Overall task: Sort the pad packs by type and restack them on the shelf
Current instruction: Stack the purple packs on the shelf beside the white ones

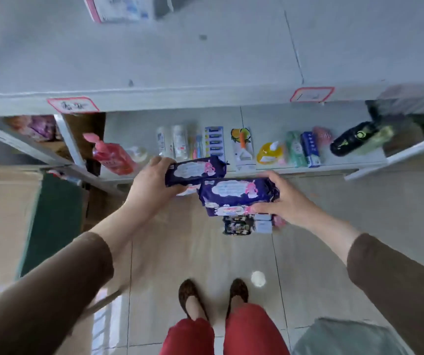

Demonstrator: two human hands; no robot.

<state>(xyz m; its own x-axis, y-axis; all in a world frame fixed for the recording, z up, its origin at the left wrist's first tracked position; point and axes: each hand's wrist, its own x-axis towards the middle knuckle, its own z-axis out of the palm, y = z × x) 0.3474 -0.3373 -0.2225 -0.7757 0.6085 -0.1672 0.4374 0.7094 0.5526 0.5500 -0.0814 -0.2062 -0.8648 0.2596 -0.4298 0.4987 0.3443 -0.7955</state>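
a small shop, to judge by the grey metal shelving (154,98) with red-bordered price labels (73,104) on its edge, a lower shelf lined with toiletries such as a pink pump bottle (111,156) and packaged toothbrushes (197,147), and a cardboard carton (1,221) alongside.

**Brown sleeves, red trousers, dark patterned shoes**

Both arms wear plain dark brown long sleeves, pushed up so the forearms are bare: the left sleeve (52,285) fills the view toward 8 o'clock, the right sleeve (397,283) toward 4 o'clock. At 6 o'clock are red trousers (226,336), cut short above the ankles. Below them sit low slip-on shoes (189,293), dark with a fine speckled pattern, open over the top of each foot.
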